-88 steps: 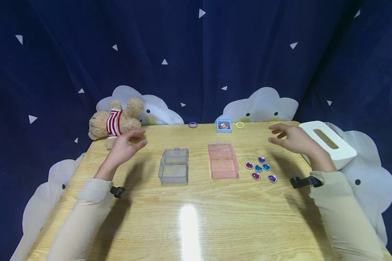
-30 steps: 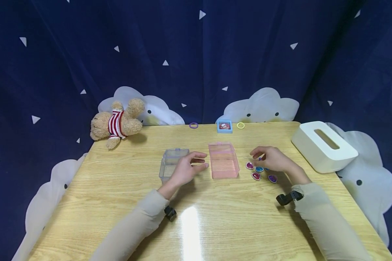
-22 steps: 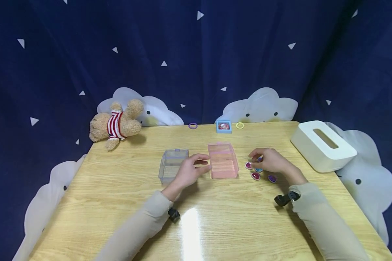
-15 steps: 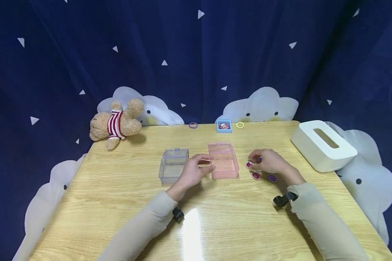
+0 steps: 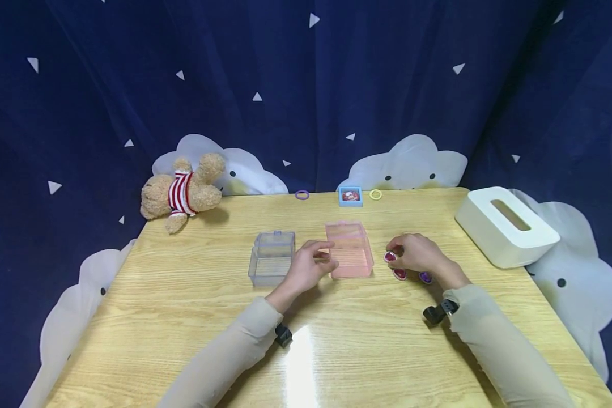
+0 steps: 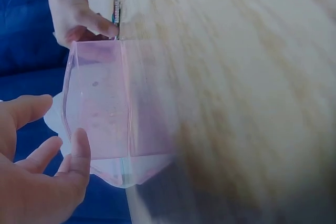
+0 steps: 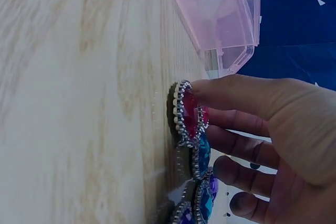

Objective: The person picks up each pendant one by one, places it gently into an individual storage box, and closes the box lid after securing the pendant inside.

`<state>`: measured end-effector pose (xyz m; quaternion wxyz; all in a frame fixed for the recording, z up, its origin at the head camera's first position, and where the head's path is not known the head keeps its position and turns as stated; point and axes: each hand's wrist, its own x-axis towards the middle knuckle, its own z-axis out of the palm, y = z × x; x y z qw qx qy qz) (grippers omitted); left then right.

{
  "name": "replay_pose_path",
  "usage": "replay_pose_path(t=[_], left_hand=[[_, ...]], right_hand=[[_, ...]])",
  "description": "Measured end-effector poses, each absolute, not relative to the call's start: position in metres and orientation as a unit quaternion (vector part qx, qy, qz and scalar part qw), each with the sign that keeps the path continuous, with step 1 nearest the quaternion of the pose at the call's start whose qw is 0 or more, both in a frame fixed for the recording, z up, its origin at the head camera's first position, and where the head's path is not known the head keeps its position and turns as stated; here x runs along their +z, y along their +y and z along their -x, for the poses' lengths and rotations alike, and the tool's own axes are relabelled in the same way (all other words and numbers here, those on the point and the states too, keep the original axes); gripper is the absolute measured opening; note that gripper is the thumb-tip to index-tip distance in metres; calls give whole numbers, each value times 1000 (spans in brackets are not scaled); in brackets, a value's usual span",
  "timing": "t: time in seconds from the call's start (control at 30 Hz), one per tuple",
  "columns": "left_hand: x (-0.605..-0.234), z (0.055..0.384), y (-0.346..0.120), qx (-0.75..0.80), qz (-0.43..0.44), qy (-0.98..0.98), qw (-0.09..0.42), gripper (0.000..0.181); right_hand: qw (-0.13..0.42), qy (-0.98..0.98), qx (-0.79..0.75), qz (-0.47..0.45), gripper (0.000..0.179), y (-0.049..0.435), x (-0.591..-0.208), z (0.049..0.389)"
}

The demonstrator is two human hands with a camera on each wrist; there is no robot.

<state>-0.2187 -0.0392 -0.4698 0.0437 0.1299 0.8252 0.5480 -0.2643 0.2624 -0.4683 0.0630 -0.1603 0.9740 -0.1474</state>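
Note:
My left hand [image 5: 307, 266] is at the left side of the pink clear plastic box [image 5: 351, 267], fingers and thumb spread. In the left wrist view the fingers overlap the box's edge; contact is unclear. The box lies with its lid back. My right hand [image 5: 420, 254] reaches down over several jewelled gems, its thumb and fingertips about a red gem [image 5: 390, 256] rimmed with silvery beads. Whether they press on it cannot be seen. A second red gem [image 7: 188, 113] lies nearer, close to the thumb, and a purple gem [image 5: 425, 277] sits under the wrist. Blue gems [image 7: 203, 156] are hidden from the head view.
A grey clear box [image 5: 271, 266] lies open left of the pink one. Along the back are a teddy bear [image 5: 181, 192], a purple ring [image 5: 302, 195], a blue square frame [image 5: 350, 196] and a yellow ring [image 5: 375, 194]. A white tissue box [image 5: 507, 235] stands at right.
My left hand has come from beside the bear across to the pink box. My right hand has moved left and down from near the tissue box onto the gems.

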Motion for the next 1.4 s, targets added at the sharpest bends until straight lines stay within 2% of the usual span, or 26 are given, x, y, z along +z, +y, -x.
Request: replay_pose_path(t=[0.67, 1.0, 1.4], left_hand=[[-474, 221, -38, 516, -107, 848, 53, 48], [-475, 222, -39, 510, -105, 851, 70, 50], [-474, 224, -40, 519, -102, 845, 78, 50]], right_hand=[[53, 966, -189, 167, 30, 265, -472, 269], [37, 946, -265, 180, 31, 260, -452, 268], [12, 928, -297, 224, 32, 232, -434, 268]])
